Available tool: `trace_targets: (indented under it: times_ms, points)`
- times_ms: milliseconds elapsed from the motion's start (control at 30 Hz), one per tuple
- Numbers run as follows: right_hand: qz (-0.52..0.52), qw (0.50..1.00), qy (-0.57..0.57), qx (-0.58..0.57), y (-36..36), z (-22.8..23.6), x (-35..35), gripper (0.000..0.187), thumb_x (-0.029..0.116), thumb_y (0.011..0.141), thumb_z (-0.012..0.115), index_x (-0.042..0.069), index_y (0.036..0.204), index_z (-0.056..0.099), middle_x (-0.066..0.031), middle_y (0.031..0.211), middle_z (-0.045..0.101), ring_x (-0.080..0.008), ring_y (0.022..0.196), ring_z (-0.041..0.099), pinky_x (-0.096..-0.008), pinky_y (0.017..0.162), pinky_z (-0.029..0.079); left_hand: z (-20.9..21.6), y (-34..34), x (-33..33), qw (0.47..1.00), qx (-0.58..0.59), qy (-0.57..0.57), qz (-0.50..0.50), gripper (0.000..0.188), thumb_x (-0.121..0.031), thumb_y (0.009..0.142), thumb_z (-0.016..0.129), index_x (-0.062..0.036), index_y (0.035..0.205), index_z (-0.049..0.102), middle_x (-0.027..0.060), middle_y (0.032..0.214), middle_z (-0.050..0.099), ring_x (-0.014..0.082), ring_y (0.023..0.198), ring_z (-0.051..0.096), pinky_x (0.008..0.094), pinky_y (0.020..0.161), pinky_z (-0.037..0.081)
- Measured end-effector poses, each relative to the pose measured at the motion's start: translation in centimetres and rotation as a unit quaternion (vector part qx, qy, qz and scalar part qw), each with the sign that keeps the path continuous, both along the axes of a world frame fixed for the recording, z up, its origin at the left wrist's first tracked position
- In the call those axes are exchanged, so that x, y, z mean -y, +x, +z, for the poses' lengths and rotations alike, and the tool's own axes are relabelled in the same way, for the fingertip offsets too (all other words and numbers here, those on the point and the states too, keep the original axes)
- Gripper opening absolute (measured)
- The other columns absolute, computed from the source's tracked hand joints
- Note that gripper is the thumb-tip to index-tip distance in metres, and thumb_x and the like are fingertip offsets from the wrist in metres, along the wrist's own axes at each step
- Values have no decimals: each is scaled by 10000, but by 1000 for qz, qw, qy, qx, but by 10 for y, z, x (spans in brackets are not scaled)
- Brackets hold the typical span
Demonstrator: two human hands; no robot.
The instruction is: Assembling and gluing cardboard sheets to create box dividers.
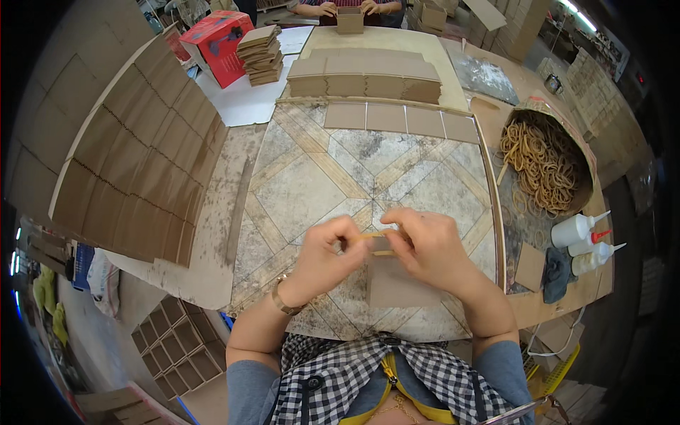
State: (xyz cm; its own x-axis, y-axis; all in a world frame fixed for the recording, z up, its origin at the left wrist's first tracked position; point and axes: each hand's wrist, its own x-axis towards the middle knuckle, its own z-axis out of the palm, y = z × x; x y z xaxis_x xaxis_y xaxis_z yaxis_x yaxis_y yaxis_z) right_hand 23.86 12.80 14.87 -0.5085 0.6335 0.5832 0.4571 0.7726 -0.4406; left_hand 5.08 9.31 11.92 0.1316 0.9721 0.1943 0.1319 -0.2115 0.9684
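Note:
My left hand [329,251] and my right hand [428,244] are close together above the near middle of the patterned tabletop. Between them runs a tan rubber band [372,234], its loop pulled open sideways. Fingers and thumb of both hands are pinched on it. A flat brown cardboard piece [404,285] lies just below the right hand, partly hidden by it.
Along the far side of the patterned board [297,198] stand cardboard strips [365,78]. Tall cardboard stacks [134,163] rise at left. On the right are a container of rubber bands [545,163], white squeeze bottles [574,230] and a dark cloth [555,275]. Opposite, another person handles a small box [350,21].

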Motion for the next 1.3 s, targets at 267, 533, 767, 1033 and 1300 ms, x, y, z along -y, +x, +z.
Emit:
trace_targets:
  times_ms: [267,533,767,1033,1300]
  points:
    - [-207,949,-237,-36,102,-18,-6,122,2,742,576,48,852,549,-15,491,457,-78,423,435,-252,425,346,-32,-24,-5,984,-127,44,120,201,19,716,587,-21,587,438,15,578,476,54,541,404,228,484,329]
    - [-163,826,-519,-149,107,-54,-12,165,0,778,550,45,930,504,40,534,467,-38,448,410,-211,401,324,-67,-12,-24,975,16,-221,-1,220,-26,766,570,-37,590,438,21,606,545,87,504,478,227,460,400]
    - [-133,708,-657,-220,81,-127,1,161,50,873,497,32,1031,522,-21,639,543,-74,480,467,-235,423,377,-94,16,-14,924,99,-370,-12,200,-94,874,489,-52,679,470,40,634,585,115,558,594,249,511,514]
    - [-50,891,-423,-156,73,-83,20,440,-19,874,336,40,1304,406,-153,1049,597,-241,976,595,-340,835,468,-76,29,6,994,107,35,-1,394,61,759,409,-35,1141,424,193,1296,404,260,1254,410,401,1069,303]
    - [-76,967,-204,-133,74,-114,14,414,-59,817,338,-14,1172,547,-193,1063,633,-254,994,617,-342,861,477,-85,6,-18,998,31,4,-50,475,79,721,509,-36,1177,449,119,1070,593,193,1044,572,373,947,424]
